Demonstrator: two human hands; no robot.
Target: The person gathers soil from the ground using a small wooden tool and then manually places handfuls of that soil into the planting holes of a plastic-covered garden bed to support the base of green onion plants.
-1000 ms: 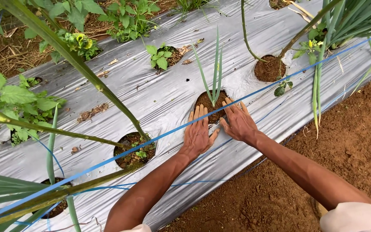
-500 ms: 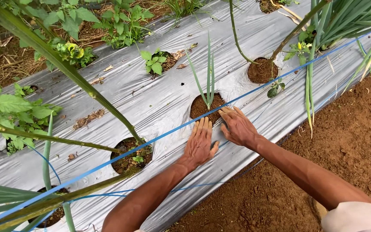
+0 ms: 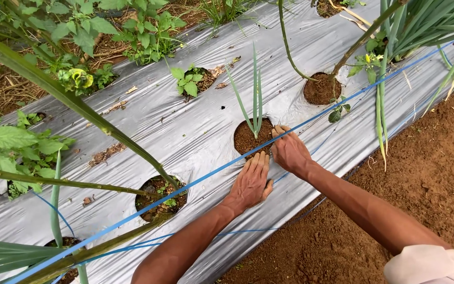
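- Silver mulch film covers a raised bed running diagonally through the view; bare red-brown soil lies along its lower right edge.
- Seedling: thin green blades, standing near upright in a round planting hole cut in the film. Long axis vertical, blades leaning slightly apart.
- Hole contents: brown soil and the one seedling.
- Right hand: palm down at the hole's right rim, fingers extended and together, tips touching the soil edge. Nothing is gripped. The seedling lies just left of these fingertips.
- Left hand: flat on the film just below the hole, fingers straight and spread slightly, pointing up toward the rim. Nothing is gripped. The seedling lies directly beyond its fingertips.
- Nearer hand: the right; its fingertips reach the soil, while the left rests on film short of the rim.
- Blue string: stretched along the bed, passing between the two hands beside the hole's lower rim.
- Neighbouring holes: one lower left holds soil, small weeds and a thick leaning stalk; one upper right holds soil and two stems.
- Broad-leaved weeds border the far edge.
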